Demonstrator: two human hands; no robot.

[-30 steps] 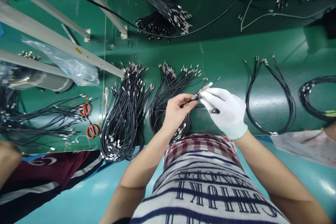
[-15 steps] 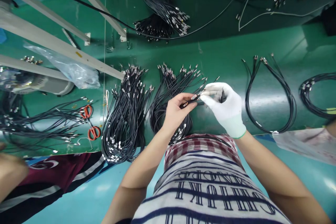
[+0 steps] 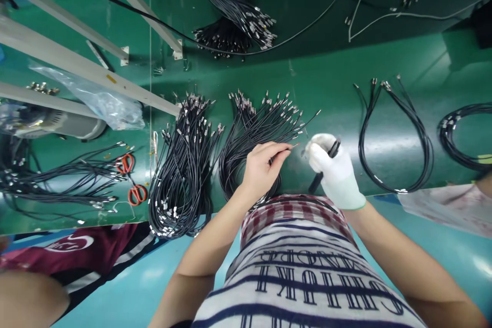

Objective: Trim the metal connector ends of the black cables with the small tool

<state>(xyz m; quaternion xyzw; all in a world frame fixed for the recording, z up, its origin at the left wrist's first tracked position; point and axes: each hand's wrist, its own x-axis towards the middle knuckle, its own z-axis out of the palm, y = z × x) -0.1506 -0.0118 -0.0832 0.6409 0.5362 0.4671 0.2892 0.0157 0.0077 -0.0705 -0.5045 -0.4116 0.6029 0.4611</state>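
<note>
My left hand (image 3: 263, 166), bare, pinches the end of a thin black cable, whose coppery tip (image 3: 295, 145) sticks out past the fingertips. My right hand (image 3: 333, 169), in a white glove, is closed round a black-handled tool (image 3: 316, 182); its working end is blurred and its kind cannot be made out. The two hands are a short gap apart. Under and behind my left hand lies a looped bundle of black cables (image 3: 246, 136) with metal ends fanned toward the back. A bigger cable bundle (image 3: 184, 164) lies to its left.
Orange-handled scissors (image 3: 131, 178) lie at left among loose cables (image 3: 69, 177). Grey metal struts (image 3: 92, 74) and a clear plastic bag (image 3: 111, 105) stand beyond. More cable coils (image 3: 426, 148) are at right, another bundle (image 3: 238, 5) at the back. A co-worker's arm (image 3: 31, 297) shows lower left.
My right hand has drawn back a little to the right and down from my left fingertips, turning so that the black handle shows. The co-worker's arm at lower left has moved.
</note>
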